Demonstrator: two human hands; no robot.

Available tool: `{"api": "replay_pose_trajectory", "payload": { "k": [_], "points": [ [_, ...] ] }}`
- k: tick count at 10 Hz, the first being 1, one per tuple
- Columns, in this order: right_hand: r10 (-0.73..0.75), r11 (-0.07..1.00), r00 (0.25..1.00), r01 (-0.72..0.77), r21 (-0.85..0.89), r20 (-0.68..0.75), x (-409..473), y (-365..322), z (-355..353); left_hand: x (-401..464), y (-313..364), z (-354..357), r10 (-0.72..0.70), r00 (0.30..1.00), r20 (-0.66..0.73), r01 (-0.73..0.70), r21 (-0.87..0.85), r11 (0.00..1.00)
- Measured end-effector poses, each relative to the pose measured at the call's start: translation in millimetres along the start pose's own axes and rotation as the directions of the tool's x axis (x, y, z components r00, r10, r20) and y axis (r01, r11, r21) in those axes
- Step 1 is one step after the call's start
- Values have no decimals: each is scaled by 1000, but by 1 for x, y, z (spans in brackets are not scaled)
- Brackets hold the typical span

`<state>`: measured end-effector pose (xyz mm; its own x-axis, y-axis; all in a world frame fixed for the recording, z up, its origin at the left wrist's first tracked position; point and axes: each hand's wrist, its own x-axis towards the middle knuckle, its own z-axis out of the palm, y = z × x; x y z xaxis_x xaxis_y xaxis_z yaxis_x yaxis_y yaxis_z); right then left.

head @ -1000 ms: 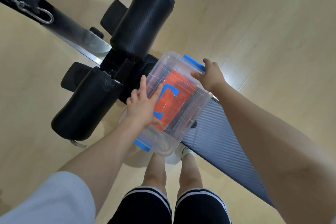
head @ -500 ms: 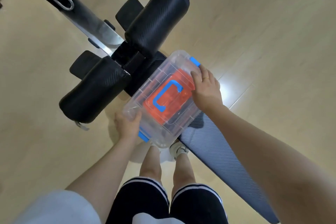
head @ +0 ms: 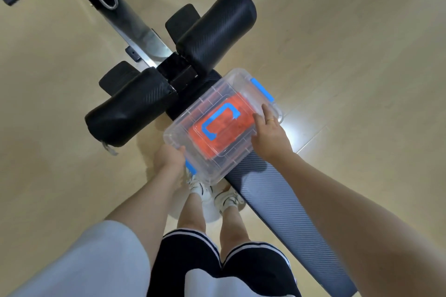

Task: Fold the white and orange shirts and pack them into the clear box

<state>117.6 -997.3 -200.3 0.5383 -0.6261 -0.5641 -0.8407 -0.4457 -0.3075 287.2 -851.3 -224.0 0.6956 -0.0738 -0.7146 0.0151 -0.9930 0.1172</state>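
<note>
Long black padded counter (head: 277, 198) under you; two black foam rollers (head: 214, 34) at its far end. Clear plastic box with blue latches and blue lid handle (head: 212, 152) sits across counter's roller end, near corner overhanging left edge. Folded orange shirt (head: 237, 106) visible inside under lid; white shirt not visible. Your left hand (head: 169, 159) curled on near blue latch; your right hand (head: 270, 132) flat, fingers together, pressing lid. Keep lid pinned, snap latch upward, then check far latch.

Bright, even light; glare on the floor (head: 293, 125); wide-angle bending, corners perhaps slightly blurred
</note>
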Motion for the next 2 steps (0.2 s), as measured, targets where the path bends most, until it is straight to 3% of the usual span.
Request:
{"api": "replay_pose_trajectory", "payload": {
  "k": [1, 2],
  "points": [
    [-58, 998, 998, 58, 31, -28, -18, -6, -20, -11, 13, -11, -7, 1000, 13, 8, -30, 1000],
    [-203, 979, 967, 197, -53, -153, -31, -11, -41, -37, 27, -33, 247, 966, -81, -247, 9, 969]
  ]
}}
